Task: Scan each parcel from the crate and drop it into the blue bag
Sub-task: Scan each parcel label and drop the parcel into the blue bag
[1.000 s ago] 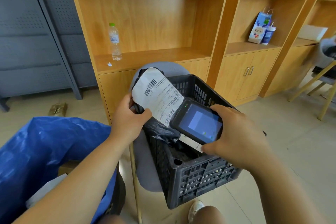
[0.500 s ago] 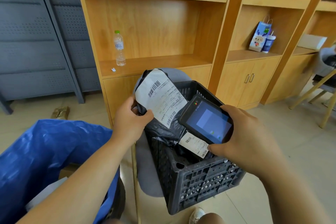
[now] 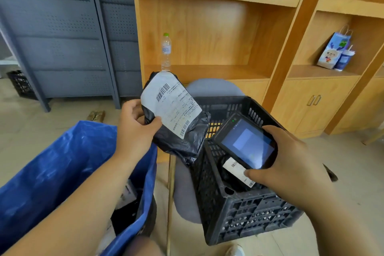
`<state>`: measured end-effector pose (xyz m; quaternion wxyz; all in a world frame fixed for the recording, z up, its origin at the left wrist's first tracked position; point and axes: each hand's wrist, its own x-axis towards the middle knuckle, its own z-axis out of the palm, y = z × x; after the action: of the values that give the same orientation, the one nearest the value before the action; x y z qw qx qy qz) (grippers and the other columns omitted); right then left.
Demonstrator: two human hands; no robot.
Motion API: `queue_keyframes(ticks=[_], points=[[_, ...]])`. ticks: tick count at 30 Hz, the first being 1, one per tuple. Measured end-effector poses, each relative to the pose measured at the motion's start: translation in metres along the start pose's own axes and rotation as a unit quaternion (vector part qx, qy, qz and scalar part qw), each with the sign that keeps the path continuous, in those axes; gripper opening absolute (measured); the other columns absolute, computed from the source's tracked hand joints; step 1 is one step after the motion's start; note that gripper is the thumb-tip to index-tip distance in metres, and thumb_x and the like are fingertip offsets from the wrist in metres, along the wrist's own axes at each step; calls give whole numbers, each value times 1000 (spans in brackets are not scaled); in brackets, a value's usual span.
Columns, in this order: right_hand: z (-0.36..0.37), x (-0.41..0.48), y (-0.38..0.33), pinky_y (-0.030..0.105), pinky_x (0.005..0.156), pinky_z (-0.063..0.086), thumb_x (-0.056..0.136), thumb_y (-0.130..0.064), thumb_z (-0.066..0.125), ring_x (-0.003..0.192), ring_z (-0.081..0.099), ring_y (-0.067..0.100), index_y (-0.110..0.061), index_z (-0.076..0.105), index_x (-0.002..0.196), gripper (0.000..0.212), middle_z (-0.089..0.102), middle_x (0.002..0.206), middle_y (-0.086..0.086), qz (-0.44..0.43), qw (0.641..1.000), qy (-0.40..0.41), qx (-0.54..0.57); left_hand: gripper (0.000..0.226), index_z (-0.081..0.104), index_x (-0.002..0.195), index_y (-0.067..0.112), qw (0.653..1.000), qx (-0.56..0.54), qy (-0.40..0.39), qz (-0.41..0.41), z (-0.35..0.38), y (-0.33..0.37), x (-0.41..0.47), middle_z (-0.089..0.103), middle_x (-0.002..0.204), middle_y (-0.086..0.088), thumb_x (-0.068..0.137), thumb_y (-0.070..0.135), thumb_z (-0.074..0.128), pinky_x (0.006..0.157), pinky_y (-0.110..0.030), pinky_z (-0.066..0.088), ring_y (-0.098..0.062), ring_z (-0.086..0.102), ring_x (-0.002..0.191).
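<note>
My left hand grips a black plastic parcel with a white barcode label, held up between the blue bag and the crate. My right hand holds a black handheld scanner, screen lit, over the black plastic crate. Inside the crate lies another black parcel with a white label, partly hidden by the scanner and my thumb. The open blue bag stands at the lower left, with parcels showing inside it under my forearm.
The crate rests on a grey round stool. Behind it stands a wooden shelf unit with a water bottle and a paper gift bag. Grey metal racks and another black crate are at the left.
My left hand has carried the labelled parcel left, off the crate and toward the blue bag's rim. The scanner has stayed over the crate. The camera has turned left.
</note>
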<state>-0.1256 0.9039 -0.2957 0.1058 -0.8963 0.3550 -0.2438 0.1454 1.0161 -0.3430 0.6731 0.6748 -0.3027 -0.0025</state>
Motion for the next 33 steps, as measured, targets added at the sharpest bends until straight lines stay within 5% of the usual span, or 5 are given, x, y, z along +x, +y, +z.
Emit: queue_keyframes(ticks=[3, 9, 13, 17, 33], points=[[16, 7, -17, 32, 68, 43, 54, -41, 84, 94, 54, 22, -21, 44, 129, 86, 57, 114, 0, -29, 999, -25, -1, 34, 52, 96, 31, 995, 71, 51, -37, -41, -23, -4, 57, 88, 24, 78, 11, 74, 54, 1, 41, 28, 52, 73], [54, 20, -57, 31, 63, 42, 52, -43, 84, 82, 45, 13, -25, 46, 118, 79, 52, 99, -7, -75, 995, -71, 13, 24, 57, 94, 24, 968, 189, 110, -127, -118, -85, -20, 61, 93, 11, 79, 21, 74, 64, -16, 38, -9, 58, 90], [70, 22, -72, 30, 63, 41, 50, -46, 83, 82, 46, 12, -27, 45, 119, 81, 48, 95, -11, -95, 991, -90, 9, 32, 56, 98, 21, 948, 242, 60, -199, -146, -111, -33, 59, 102, 6, 77, 29, 79, 79, -26, 40, -14, 56, 94], [74, 23, -70, 28, 59, 38, 48, -45, 83, 79, 44, 12, -27, 46, 118, 81, 46, 92, -12, -83, 992, -94, -3, 25, 62, 96, 20, 943, 245, 3, -226, -141, -119, -44, 62, 97, 10, 78, 29, 78, 72, -20, 39, -10, 59, 90], [0, 11, 58, 39, 58, 51, 50, -39, 81, 74, 53, 19, -26, 47, 112, 72, 51, 88, -6, 121, 992, 7, -24, 8, 64, 81, 35, 942, 149, -300, -16, 64, -20, -7, 66, 81, 16, 82, 37, 72, 60, -12, 40, 8, 59, 75]])
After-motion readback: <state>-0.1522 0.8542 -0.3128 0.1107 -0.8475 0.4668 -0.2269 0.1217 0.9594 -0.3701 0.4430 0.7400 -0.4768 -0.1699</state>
